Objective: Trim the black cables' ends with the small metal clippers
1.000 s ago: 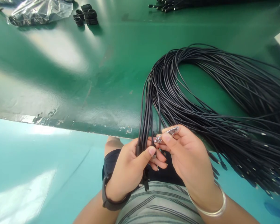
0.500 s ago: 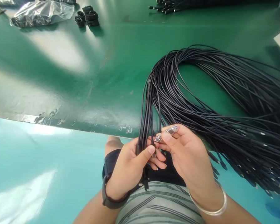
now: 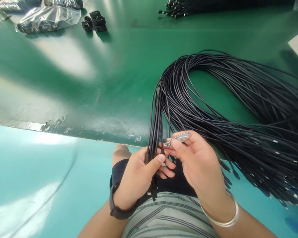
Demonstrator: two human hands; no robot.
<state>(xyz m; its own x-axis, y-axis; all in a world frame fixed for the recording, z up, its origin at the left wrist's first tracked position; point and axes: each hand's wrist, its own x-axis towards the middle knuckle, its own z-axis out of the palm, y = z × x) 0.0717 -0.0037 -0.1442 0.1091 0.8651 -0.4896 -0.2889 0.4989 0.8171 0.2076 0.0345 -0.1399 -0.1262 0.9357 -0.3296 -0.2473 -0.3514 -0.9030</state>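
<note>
Left hand (image 3: 136, 178) has a bunch of black cables (image 3: 154, 138) squeezed in a tight fist, thumb pressed down, good for steady ends, while the right hand (image 3: 201, 165) pinches a metal nail clipper (image 3: 177, 138) right beside them, big cable pile (image 3: 238, 109) off to the right.

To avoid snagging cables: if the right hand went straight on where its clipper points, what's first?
Probably the black cable bunch in the left hand, just past the nail clipper tip; depth unclear.

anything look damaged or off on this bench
The front edge of the green work surface looks damaged: its coating is chipped and peeling in pale flecks, with more just above the left hand holding the black cables.
</note>
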